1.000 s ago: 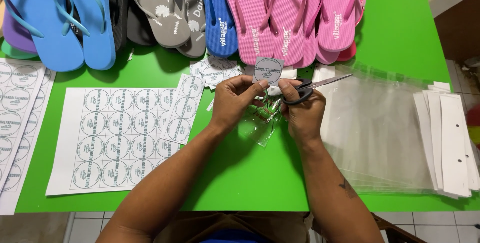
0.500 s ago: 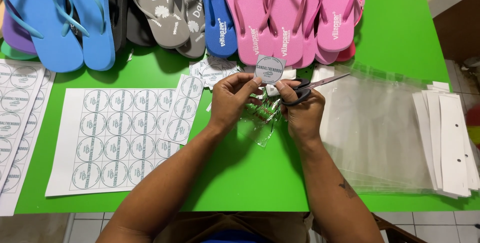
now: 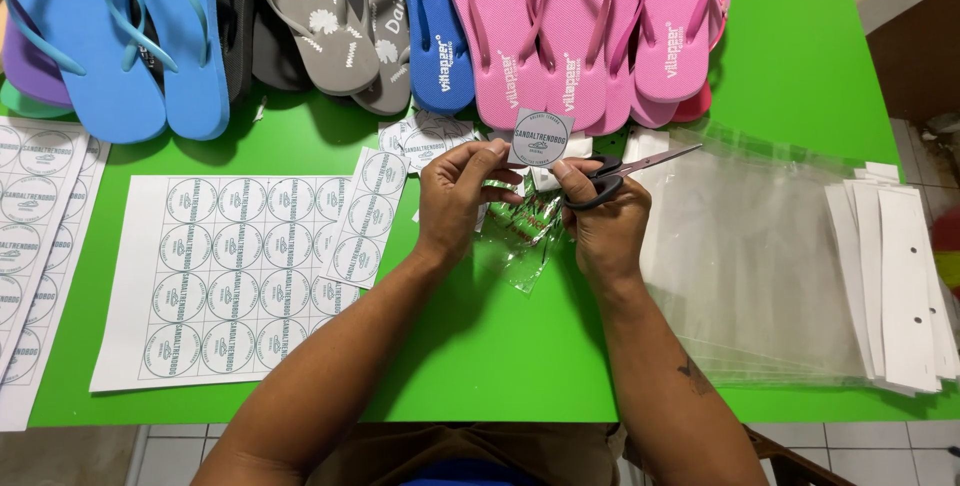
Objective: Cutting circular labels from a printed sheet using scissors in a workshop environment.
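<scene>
My left hand point(image 3: 460, 201) and my right hand point(image 3: 605, 221) meet over the middle of the green table point(image 3: 800, 66). Together their fingertips pinch a cut-out round paper label point(image 3: 541, 139), held upright between them. My right hand also keeps black-handled scissors point(image 3: 625, 171) hooked on its fingers, the blades pointing right and nearly closed. Below the hands lies a crumpled clear plastic scrap point(image 3: 525, 236). A strip of round labels point(image 3: 362, 216) lies just left of my left wrist.
A large sheet of round labels point(image 3: 230, 276) lies at left, more sheets point(image 3: 35, 206) at the far left edge. Cut labels point(image 3: 425, 138) are piled behind. Flip-flops in blue point(image 3: 120, 36), grey point(image 3: 330, 16) and pink point(image 3: 590, 26) line the back. Clear bags point(image 3: 760, 266) and white card strips point(image 3: 900, 286) lie at right.
The round label has been raised slightly and turned upright between both hands' fingertips. The hands and scissors stay in nearly the same place.
</scene>
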